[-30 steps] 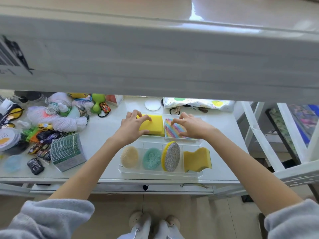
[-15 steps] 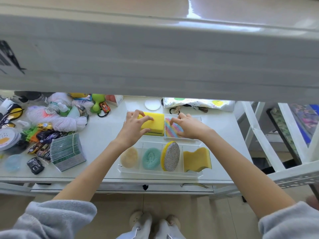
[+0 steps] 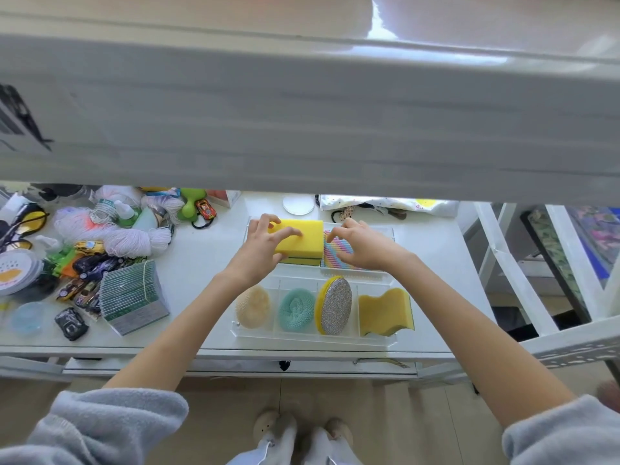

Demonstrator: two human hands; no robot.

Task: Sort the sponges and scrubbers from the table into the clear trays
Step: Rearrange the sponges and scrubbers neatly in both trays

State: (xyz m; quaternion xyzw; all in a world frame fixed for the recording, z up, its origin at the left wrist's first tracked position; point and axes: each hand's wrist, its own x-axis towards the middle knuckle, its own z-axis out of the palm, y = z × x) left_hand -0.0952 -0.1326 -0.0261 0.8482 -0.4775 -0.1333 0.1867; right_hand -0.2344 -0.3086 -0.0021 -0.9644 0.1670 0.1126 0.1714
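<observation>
My left hand (image 3: 260, 248) grips a yellow block sponge (image 3: 303, 239) with a green underside, held at the left end of the far clear tray (image 3: 385, 231). My right hand (image 3: 360, 245) rests on a rainbow-striped cloth (image 3: 335, 255) lying in that same tray, fingertips pinching its top edge. The near clear tray (image 3: 315, 338) has several compartments: a beige puff scrubber (image 3: 253, 307), a teal puff scrubber (image 3: 297, 310), a silver-and-yellow round scrubber (image 3: 335, 305) standing on edge, and a wavy yellow sponge (image 3: 385, 312).
A grey shelf board (image 3: 302, 112) overhangs the back of the white table (image 3: 201, 263). Left of the trays lie a banded stack of packets (image 3: 134, 297), white yarn (image 3: 117, 236), toy cars (image 3: 84, 263) and a green bottle. A white disc (image 3: 298, 204) and a patterned pouch (image 3: 385, 203) sit behind.
My left hand has lifted and tilted the yellow sponge upward at the far tray's left end. My right hand has shifted slightly left on the striped cloth.
</observation>
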